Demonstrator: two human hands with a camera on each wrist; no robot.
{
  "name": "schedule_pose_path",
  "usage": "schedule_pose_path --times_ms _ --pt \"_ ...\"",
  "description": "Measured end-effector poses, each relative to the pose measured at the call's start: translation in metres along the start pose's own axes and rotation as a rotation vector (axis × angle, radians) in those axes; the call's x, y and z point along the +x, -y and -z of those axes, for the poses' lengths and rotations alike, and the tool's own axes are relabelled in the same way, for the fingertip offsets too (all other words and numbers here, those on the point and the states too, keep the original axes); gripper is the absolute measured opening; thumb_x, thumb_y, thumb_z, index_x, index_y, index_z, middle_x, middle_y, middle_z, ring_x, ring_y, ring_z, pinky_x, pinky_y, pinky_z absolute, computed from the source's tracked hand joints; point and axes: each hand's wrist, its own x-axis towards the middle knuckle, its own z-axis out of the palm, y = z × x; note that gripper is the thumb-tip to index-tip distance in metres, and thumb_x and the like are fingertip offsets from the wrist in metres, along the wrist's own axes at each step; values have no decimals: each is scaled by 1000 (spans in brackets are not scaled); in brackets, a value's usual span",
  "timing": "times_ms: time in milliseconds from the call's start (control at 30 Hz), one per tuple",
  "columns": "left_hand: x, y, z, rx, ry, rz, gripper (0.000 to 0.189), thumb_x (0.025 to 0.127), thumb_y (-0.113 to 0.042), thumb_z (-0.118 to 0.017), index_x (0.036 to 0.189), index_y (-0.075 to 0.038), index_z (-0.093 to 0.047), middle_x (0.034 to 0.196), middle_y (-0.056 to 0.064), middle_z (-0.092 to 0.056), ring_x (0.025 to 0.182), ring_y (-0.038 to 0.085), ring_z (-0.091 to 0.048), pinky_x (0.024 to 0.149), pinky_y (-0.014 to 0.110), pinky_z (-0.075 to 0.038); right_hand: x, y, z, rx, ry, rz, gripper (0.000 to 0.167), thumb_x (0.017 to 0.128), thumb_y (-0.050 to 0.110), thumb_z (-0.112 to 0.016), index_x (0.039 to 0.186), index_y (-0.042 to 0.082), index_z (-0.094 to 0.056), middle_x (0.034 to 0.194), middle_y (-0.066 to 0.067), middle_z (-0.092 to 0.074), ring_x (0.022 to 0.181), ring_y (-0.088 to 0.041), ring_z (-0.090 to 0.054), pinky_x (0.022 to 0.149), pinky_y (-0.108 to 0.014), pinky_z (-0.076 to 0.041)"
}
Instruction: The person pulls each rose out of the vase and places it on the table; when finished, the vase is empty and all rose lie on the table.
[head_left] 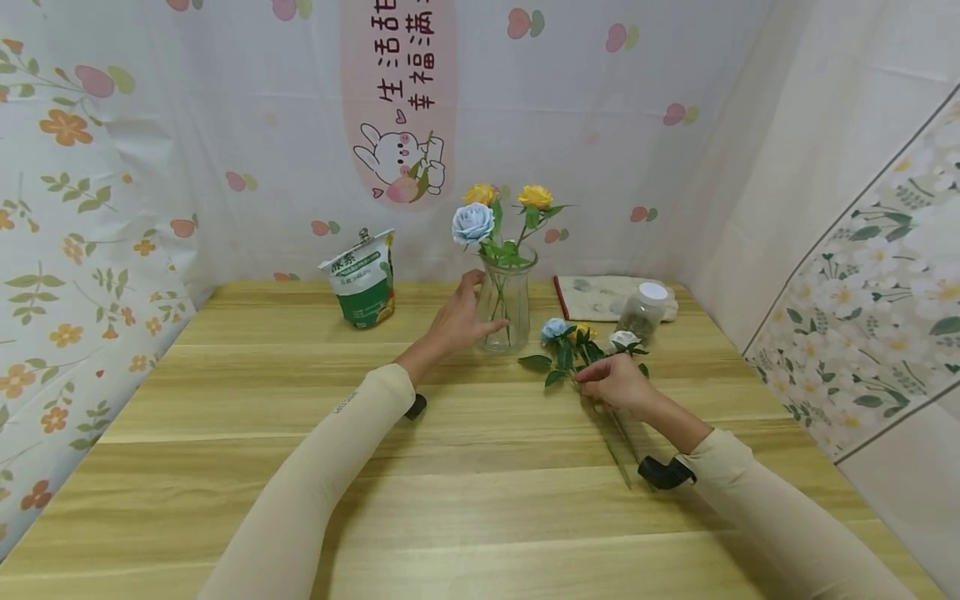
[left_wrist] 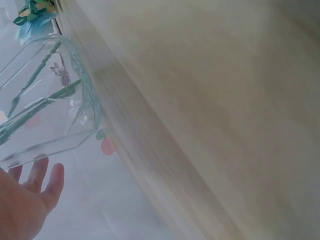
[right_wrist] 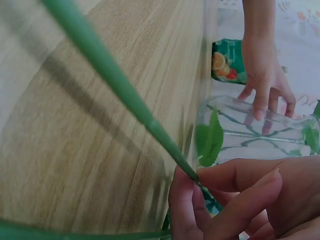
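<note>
This looks like a homely nook, though whether a real room or a booth dressed like one cannot be told. Along the back edge of a wood-grain table (head_left: 480, 508) hangs a pale curtain (head_left: 247, 108) with printed fruit, Chinese lettering (head_left: 405, 58) and a cartoon rabbit (head_left: 397, 156). Orange-flowered cloth (head_left: 45, 308) borders the left edge; a white-flowered panel (head_left: 885, 292) stands along the right. Household things suit it: a glass vase (head_left: 517, 304) near the back edge's middle, a clipped pouch (head_left: 366, 283) towards the back left corner, a white-lidded jar (head_left: 642, 315) near the back right corner.
</note>
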Motion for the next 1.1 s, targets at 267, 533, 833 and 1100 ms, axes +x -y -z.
schedule_pose_path --times_ms 267,533,833,1100 --pt "0 0 0 -4 -4 -15 90 87 -35 -78 149 -9 -19 149 17 -39 124 34 -54 90 50 -49 4 -1 -4 30 10 -2 27 92 -2 -63 117 -11 -66 84 -15 -74 65 -17 -66 42 -24 -36" --pt "0 1 0 -8 -1 -18 89 86 -34 -79 149 -8 -20 150 17 -40 124 34 -54 90 52 -49 5 1 -8 4 -6 -10 28 93 -2 -63 119 -10 -66 88 -17 -73 61 -16 -64 42 -24 -37" --pt "1 1 1 1 6 6 88 86 -36 -78 149 -10 -21 150 15 -39 125 32 -54 91 50 -49 5 4 -7 -151 1 36 27 91 3 -66 116 -7 -69 107 -22 -70 80 -21 -69 58 -32 -52" --pt "1 -1 3 4 18 25 87 87 -37 -77 148 -12 -21 152 12 -39 124 31 -54 91 50 -49 2 10 0 -200 20 134 34 91 2 -65 123 -9 -64 112 -26 -66 92 -32 -66 65 -34 -52"
